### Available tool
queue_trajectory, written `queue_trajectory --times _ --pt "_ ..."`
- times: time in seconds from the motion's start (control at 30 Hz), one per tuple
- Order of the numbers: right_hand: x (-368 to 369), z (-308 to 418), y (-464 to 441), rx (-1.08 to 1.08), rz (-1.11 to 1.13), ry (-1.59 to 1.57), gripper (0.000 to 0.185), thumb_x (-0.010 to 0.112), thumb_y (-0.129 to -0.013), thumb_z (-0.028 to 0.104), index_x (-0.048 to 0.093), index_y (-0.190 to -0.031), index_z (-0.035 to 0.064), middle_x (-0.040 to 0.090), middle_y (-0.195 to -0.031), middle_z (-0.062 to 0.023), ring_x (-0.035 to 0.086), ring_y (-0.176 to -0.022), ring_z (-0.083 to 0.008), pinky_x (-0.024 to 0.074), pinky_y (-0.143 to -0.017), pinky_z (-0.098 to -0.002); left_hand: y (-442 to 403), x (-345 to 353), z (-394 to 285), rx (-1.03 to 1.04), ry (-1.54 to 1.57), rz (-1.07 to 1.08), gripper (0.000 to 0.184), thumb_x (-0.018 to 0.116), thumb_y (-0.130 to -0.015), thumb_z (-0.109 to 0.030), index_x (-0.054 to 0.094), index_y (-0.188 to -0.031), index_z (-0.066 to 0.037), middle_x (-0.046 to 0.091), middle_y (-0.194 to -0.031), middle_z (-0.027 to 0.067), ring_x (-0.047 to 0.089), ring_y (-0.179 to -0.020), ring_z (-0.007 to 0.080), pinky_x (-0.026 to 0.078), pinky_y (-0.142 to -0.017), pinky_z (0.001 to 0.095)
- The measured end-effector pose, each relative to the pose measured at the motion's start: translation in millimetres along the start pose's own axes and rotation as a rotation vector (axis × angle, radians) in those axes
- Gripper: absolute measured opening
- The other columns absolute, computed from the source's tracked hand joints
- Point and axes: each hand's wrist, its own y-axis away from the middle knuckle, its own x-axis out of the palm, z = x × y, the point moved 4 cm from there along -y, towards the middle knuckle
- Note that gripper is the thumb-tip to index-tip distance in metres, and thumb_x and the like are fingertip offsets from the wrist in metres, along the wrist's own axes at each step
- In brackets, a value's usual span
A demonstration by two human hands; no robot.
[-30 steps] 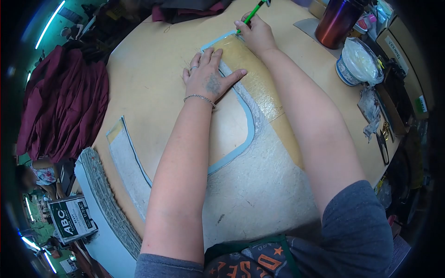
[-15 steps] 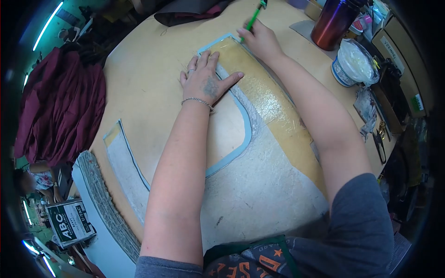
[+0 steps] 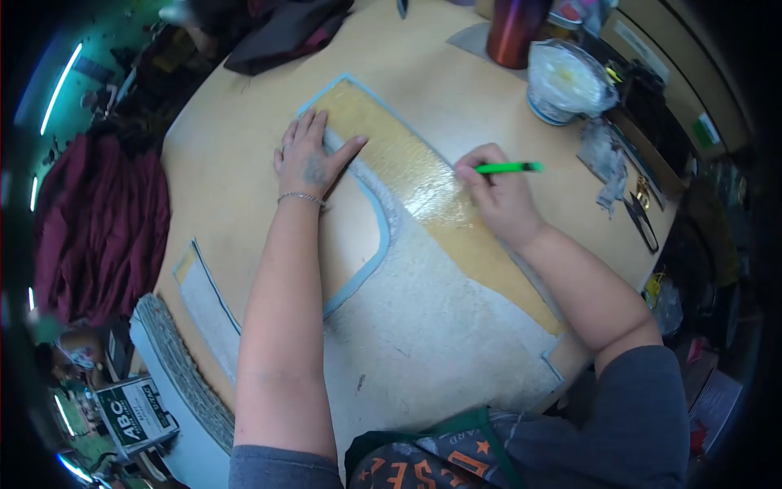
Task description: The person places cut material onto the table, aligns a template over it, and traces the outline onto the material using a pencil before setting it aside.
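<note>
A large flat pattern piece (image 3: 432, 269), whitish with a tape-covered yellowish band and blue edging, lies on the round table. My left hand (image 3: 308, 161) is spread flat on its upper left edge, thumb out over the band, holding nothing. Closed around a green pen (image 3: 509, 168), my right hand (image 3: 498, 196) rests at the right edge of the yellowish band. The pen lies nearly level, and its tip is hidden by my fingers. A narrower piece (image 3: 208, 301) with a dark blue edge lies left of my left forearm.
A plastic-covered tub (image 3: 566, 85), a dark red tumbler (image 3: 515, 33), a crumpled rag (image 3: 603, 163) and black scissors (image 3: 641, 222) are at the right. Maroon cloth (image 3: 102, 228) hangs at the left, above an ABC box (image 3: 137, 414). Dark fabric (image 3: 285, 37) lies at the far edge.
My right hand has moved with the pen from the top corner down along the piece's right edge. My left hand stays on the piece. The whole view has shifted.
</note>
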Motion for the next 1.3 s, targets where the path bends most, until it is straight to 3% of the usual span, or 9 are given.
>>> queue_trajectory --times 0.23,0.3,0.43,0.6,0.83,1.1,1.17,1.27,1.3 --pt "-7.0 9.9 -5.5 -0.135 -0.028 0.085 0.017 0.051 -0.083 0.018 0.046 -0.082 0.0020 0.049 -0.073 -0.0157 0.049 -0.072 -0.0348 0.0401 -0.065 -0.0387 16.3 9.1 0.2 -0.023 0.044 -0.101 0.066 0.052 -0.073 -0.054 0.043 -0.122 -0.012 0.032 -0.133 0.0097 0.023 -0.126 0.0270 0.020 -0.097 0.0514" --pt "-6.4 8.7 -5.7 -0.191 -0.043 0.059 0.017 0.050 -0.083 0.019 0.046 -0.081 0.0021 0.050 -0.073 -0.0157 0.049 -0.074 -0.0351 0.0398 -0.066 -0.0394 54.8 5.2 -36.6 0.107 -0.071 -0.189 0.062 0.051 -0.076 -0.050 0.042 -0.123 -0.011 0.032 -0.133 0.0113 0.023 -0.126 0.0294 0.020 -0.096 0.0537" --pt "-6.3 11.0 -5.4 -0.192 -0.065 0.090 0.017 0.050 -0.082 0.018 0.045 -0.080 0.0018 0.051 -0.076 -0.0169 0.050 -0.077 -0.0355 0.0402 -0.067 -0.0399 147.4 -3.0 -136.0 0.192 -0.074 0.202 0.075 0.050 -0.074 -0.053 0.029 -0.130 -0.008 0.025 -0.137 0.0107 0.018 -0.128 0.0293 0.017 -0.097 0.0552" --pt "-11.5 10.0 8.9 -0.087 -0.081 0.153 0.018 0.049 -0.082 0.020 0.046 -0.080 0.0021 0.054 -0.075 -0.0173 0.051 -0.076 -0.0368 0.0408 -0.066 -0.0409 153.2 0.4 -135.9 0.163 0.006 0.189 0.081 0.048 -0.073 -0.056 0.025 -0.131 -0.006 0.022 -0.138 0.0093 0.015 -0.129 0.0264 0.016 -0.098 0.0547" --pt "-85.0 29.8 114.7 0.064 0.040 0.228 0.013 0.054 -0.081 0.014 0.045 -0.082 0.0034 0.054 -0.073 -0.0162 0.053 -0.070 -0.0350 0.0415 -0.061 -0.0394 147.0 0.1 -134.9 0.166 0.004 0.177 0.086 0.048 -0.070 -0.061 0.024 -0.131 -0.006 0.022 -0.137 0.0101 0.015 -0.129 0.0270 0.015 -0.098 0.0551" --pt "-9.1 21.4 -4.9 -0.301 -0.025 0.296 0.018 0.054 -0.081 0.018 0.047 -0.087 0.0027 0.055 -0.074 -0.0178 0.054 -0.070 -0.0353 0.0427 -0.060 -0.0385 149.4 -4.0 -137.2 0.175 -0.024 0.245 0.095 0.050 -0.064 -0.066 0.022 -0.132 -0.006 0.020 -0.138 0.0111 0.012 -0.129 0.0276 0.015 -0.097 0.0559" --pt "14.8 12.5 -36.1 0.040 0.113 0.124 0.022 0.054 -0.081 0.020 0.047 -0.090 0.0013 0.055 -0.076 -0.0186 0.054 -0.073 -0.0360 0.0431 -0.062 -0.0378 148.8 -2.9 -137.0 0.178 -0.001 0.209 0.096 0.052 -0.062 -0.066 0.024 -0.131 -0.006 0.022 -0.137 0.0115 0.014 -0.128 0.0290 0.015 -0.096 0.0566" --pt "36.9 24.8 -18.3 -0.161 0.221 0.341 0.024 0.053 -0.082 0.021 0.046 -0.092 0.0001 0.055 -0.077 -0.0177 0.057 -0.074 -0.0308 0.0440 -0.064 -0.0374 149.4 -5.2 -139.5 0.176 -0.034 0.223 0.093 0.054 -0.063 -0.062 0.025 -0.131 -0.006 0.023 -0.137 0.0107 0.015 -0.128 0.0283 0.016 -0.096 0.0565" --pt "29.9 27.9 -3.3 -0.145 0.140 0.225 0.021 0.051 -0.083 0.020 0.047 -0.091 0.0010 0.055 -0.075 -0.0173 0.056 -0.072 -0.0311 0.0443 -0.064 -0.0368 149.1 -3.9 -138.3 0.179 -0.023 0.219 0.092 0.054 -0.063 -0.061 0.025 -0.131 -0.007 0.023 -0.137 0.0105 0.016 -0.128 0.0281 0.016 -0.096 0.0565"
